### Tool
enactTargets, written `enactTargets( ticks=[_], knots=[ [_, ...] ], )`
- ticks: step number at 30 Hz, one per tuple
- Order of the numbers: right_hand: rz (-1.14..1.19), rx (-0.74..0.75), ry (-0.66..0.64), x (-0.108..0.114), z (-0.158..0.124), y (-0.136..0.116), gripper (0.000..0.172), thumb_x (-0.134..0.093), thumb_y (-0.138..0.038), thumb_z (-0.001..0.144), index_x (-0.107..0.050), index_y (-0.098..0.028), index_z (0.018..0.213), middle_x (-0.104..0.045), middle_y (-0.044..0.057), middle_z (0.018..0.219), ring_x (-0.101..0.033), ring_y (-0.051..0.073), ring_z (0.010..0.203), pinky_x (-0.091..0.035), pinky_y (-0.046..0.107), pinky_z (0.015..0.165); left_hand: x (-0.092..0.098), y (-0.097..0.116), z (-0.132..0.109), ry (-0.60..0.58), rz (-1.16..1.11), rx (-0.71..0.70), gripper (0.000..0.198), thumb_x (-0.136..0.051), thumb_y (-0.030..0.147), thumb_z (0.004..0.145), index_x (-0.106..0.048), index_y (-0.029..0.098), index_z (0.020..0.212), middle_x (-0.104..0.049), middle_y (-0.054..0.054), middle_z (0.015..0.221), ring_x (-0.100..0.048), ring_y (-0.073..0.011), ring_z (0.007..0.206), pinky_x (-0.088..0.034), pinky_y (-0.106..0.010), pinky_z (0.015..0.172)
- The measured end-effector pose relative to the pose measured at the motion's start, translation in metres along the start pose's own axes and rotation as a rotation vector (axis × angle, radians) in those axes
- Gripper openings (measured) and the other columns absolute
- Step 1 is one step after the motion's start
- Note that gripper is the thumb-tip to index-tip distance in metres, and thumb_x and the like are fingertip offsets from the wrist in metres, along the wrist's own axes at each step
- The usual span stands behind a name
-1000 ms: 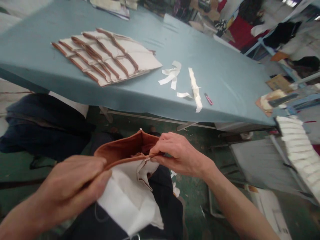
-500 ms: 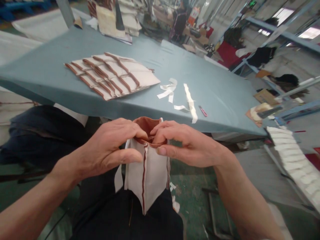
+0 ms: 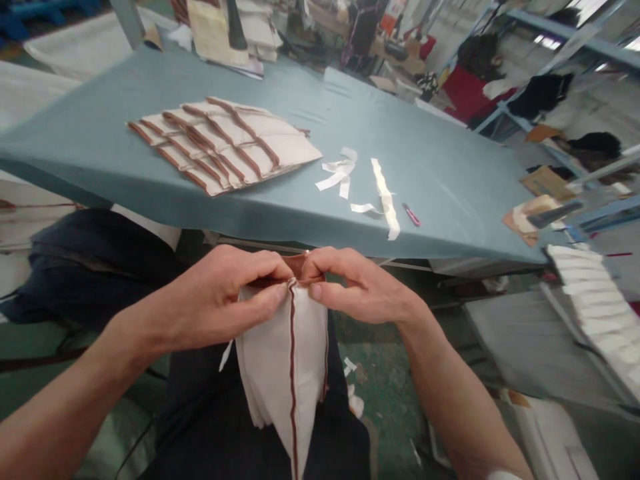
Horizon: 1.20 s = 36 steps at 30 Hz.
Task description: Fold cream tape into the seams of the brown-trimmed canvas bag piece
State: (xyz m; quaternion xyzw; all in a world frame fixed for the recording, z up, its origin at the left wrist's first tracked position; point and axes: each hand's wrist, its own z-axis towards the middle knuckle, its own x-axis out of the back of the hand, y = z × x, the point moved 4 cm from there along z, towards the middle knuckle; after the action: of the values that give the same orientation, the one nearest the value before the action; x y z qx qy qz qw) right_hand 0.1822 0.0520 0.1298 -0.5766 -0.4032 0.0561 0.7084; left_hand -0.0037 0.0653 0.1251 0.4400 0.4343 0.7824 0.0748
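A white fabric bag [image 3: 267,373] with a brown seam down its front hangs over my lap, brown lining showing at its mouth. My left hand [image 3: 235,293] pinches the rim just left of the seam, thumb outside and fingers inside. On the other side of the seam, my right hand [image 3: 347,283] grips the same rim between thumb and curled fingers. The fingertips inside the mouth are partly hidden. A stack of similar white pieces with brown edging [image 3: 225,143] lies overlapped on the table beyond my hands.
The blue-green table [image 3: 440,180] holds white paper strips [image 3: 340,172], a crumpled cream strip [image 3: 384,200] and a small pink cutter [image 3: 412,215]. Folded white pieces [image 3: 590,293] lie at the right. Dark cloth [image 3: 90,267] sits at my left, and shelves stand at the back right.
Both hands have closed onto the bag's rim at the seam, and the mouth has narrowed. The bag has tilted, so more of its front shows. The view has shifted slightly.
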Motion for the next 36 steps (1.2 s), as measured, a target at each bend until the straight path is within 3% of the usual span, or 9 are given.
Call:
enactTargets(
  ticks=[4,6,10,15,18,25,30,36],
  knots=[
    [-0.047,0.043,0.060,0.001,0.005,-0.004,0.012,-0.053,-0.023,0.088,-0.051,-0.022,0.076,-0.056,-0.003,0.074,-0.049,0.014,0.071,-0.038,0.028,0.070,0.005,0.004,0.002,0.065,0.220,-0.047,0.022,-0.053,0.021,0.095,-0.069,0.019,0.080,-0.071,0.001,0.072,-0.064,-0.0136,0.063,-0.042,-0.025,0.062],
    [-0.061,0.074,0.091,0.003,0.006,-0.007,0.012,-0.054,-0.021,0.088,-0.051,-0.022,0.076,-0.056,-0.004,0.073,-0.048,0.014,0.071,-0.038,0.028,0.070,0.007,0.009,0.003,0.106,0.215,-0.057,0.023,-0.051,0.019,0.093,-0.067,0.019,0.076,-0.068,0.002,0.068,-0.061,-0.0127,0.061,-0.040,-0.025,0.060],
    [0.032,0.123,0.091,0.003,0.011,-0.007,0.011,-0.055,-0.022,0.085,-0.052,-0.021,0.074,-0.054,-0.004,0.071,-0.047,0.013,0.070,-0.038,0.028,0.069,-0.003,0.006,0.003,0.164,-0.103,0.025,0.021,-0.047,0.017,0.089,-0.062,0.020,0.074,-0.055,0.006,0.061,-0.048,-0.0107,0.053,-0.036,-0.025,0.053],
    [0.078,0.083,0.099,-0.004,0.018,0.007,0.008,-0.056,-0.022,0.083,-0.056,-0.020,0.076,-0.057,-0.004,0.073,-0.051,0.013,0.071,-0.040,0.027,0.070,-0.026,-0.021,-0.011,0.256,-0.430,0.251,0.017,-0.047,0.020,0.090,-0.055,0.021,0.074,-0.044,0.005,0.065,-0.040,-0.0132,0.057,-0.033,-0.026,0.052],
    [0.033,0.114,0.110,-0.011,0.020,0.012,0.009,-0.056,-0.021,0.084,-0.056,-0.021,0.076,-0.058,-0.004,0.073,-0.052,0.013,0.071,-0.041,0.027,0.072,-0.026,-0.024,-0.016,0.216,-0.438,0.270,0.018,-0.049,0.024,0.092,-0.057,0.020,0.076,-0.046,0.004,0.069,-0.041,-0.0128,0.060,-0.033,-0.025,0.053],
    [-0.122,0.293,0.241,-0.021,0.019,0.004,0.004,-0.058,-0.020,0.087,-0.058,-0.022,0.083,-0.063,-0.001,0.080,-0.056,0.017,0.078,-0.044,0.032,0.084,-0.003,-0.009,-0.018,0.053,-0.420,0.307,0.029,-0.052,0.035,0.098,-0.057,0.019,0.075,-0.046,0.006,0.069,-0.040,-0.0104,0.060,-0.031,-0.022,0.051],
    [-0.086,0.240,0.262,-0.022,0.019,-0.001,0.029,-0.069,-0.045,0.096,-0.059,-0.021,0.083,-0.065,0.000,0.082,-0.058,0.017,0.078,-0.044,0.031,0.080,0.002,0.002,-0.015,0.051,-0.409,0.267,0.029,-0.051,0.032,0.097,-0.062,0.018,0.074,-0.052,0.006,0.070,-0.044,-0.0095,0.060,-0.033,-0.020,0.052],
    [0.047,0.142,0.182,-0.023,0.022,0.002,0.038,-0.072,-0.054,0.095,-0.060,-0.020,0.082,-0.062,-0.001,0.081,-0.056,0.015,0.075,-0.044,0.029,0.075,0.002,-0.002,-0.017,0.047,-0.451,0.286,0.028,-0.053,0.033,0.096,-0.064,0.018,0.074,-0.054,0.006,0.068,-0.044,-0.0100,0.060,-0.034,-0.020,0.052]
  ],
)
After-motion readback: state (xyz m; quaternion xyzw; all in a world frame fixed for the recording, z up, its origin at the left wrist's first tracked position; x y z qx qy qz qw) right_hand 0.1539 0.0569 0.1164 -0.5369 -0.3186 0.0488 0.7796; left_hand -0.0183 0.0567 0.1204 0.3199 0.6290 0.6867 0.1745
